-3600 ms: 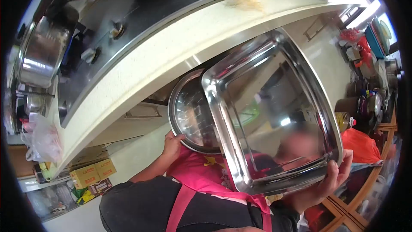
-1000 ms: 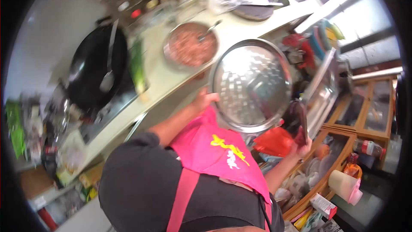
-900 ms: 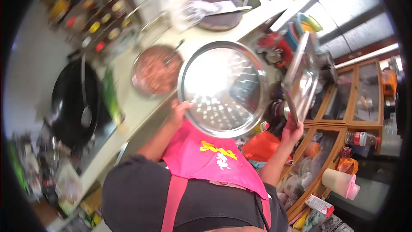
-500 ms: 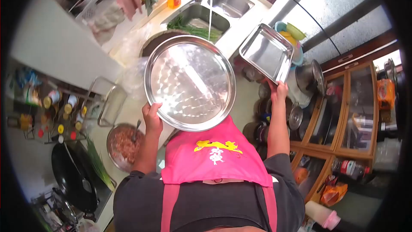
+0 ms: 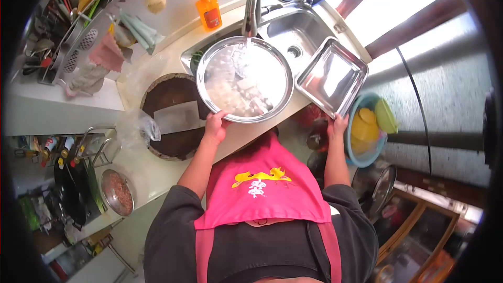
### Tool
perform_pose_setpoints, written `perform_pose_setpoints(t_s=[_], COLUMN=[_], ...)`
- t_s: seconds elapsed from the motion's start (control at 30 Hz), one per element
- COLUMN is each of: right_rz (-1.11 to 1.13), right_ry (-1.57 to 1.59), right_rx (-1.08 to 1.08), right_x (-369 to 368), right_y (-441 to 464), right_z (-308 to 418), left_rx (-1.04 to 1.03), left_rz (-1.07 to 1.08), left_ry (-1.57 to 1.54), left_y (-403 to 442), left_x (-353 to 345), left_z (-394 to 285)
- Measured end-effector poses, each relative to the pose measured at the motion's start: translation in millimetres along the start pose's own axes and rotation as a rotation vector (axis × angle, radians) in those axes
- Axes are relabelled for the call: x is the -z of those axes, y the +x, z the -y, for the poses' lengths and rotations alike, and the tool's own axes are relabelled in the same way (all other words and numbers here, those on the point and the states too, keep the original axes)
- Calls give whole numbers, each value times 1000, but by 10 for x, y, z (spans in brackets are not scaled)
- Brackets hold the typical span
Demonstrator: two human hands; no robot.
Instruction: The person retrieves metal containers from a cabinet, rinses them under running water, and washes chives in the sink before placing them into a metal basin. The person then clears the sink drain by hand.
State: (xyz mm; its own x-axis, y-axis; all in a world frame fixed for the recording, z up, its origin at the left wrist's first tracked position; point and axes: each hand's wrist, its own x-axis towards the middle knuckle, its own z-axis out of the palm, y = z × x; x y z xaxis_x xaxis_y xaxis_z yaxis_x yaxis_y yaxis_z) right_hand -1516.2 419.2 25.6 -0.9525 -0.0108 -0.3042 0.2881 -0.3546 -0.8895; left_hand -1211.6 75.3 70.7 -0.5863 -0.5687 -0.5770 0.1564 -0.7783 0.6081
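My left hand [image 5: 216, 126] grips the near rim of a round metal tray [image 5: 230, 81]. The tray is over the left basin of the sink, and water from the faucet [image 5: 252, 13] falls onto it. In my right hand [image 5: 337, 124] is a rectangular metal tray [image 5: 333, 77], held by its near corner at the sink's right front edge. Some green stalks [image 5: 196, 58] show beside the round tray; most of the left basin is hidden under it.
A round wooden chopping board [image 5: 162, 94] with a pale sheet lies left of the sink. An orange pump bottle [image 5: 209, 10] stands behind. A bowl of minced meat [image 5: 117, 192] sits on the counter at left. On the right is a blue basin [image 5: 352, 149] holding yellow and green items.
I have come closer to the sink, carrying both trays. The round tray has moved under the running water, and the rectangular one is now at the sink's right edge.
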Motion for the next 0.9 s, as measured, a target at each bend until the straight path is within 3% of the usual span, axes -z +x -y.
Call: perform_pose_setpoints(t_s=[0.1,0.3,0.4,0.43,0.47,0.53,0.67,0.7,0.73,0.77,0.9], right_rz=[-38,-56,-123,-104,-55,55,1113,1281,1382,1446,1242], right_ry=[-71,-305,-515,-898,-1008,-1193,-945,-1196,-1324,-1538,-1667], right_rx=[-68,-169,-198,47,262,703,453,511,726,756,640], right_x=[105,48,205,231,261,-485,-1748,-2028,-2237,-2458,-3089], right_y=[308,417,531,527,513,-30,-279,-281,-230,-183,226], right_z=[-28,163,160,194,241,861,624,344,-6,-232,-766], left_rx=[98,81,98,98,97,89,83,79,53,26,-52], left_rz=[-59,-74,74,44,11,-33,-73,-81,-84,-86,-141], left_ry=[-72,-103,-174,-179,-186,-199,-189,-180,-153,-122,-49], left_y=[184,472,689,698,688,638,394,337,264,204,141], left_x=[-299,-590,-341,-375,-410,-507,-734,-790,-830,-862,-849], left_z=[186,323,443,433,435,397,274,240,227,206,-101])
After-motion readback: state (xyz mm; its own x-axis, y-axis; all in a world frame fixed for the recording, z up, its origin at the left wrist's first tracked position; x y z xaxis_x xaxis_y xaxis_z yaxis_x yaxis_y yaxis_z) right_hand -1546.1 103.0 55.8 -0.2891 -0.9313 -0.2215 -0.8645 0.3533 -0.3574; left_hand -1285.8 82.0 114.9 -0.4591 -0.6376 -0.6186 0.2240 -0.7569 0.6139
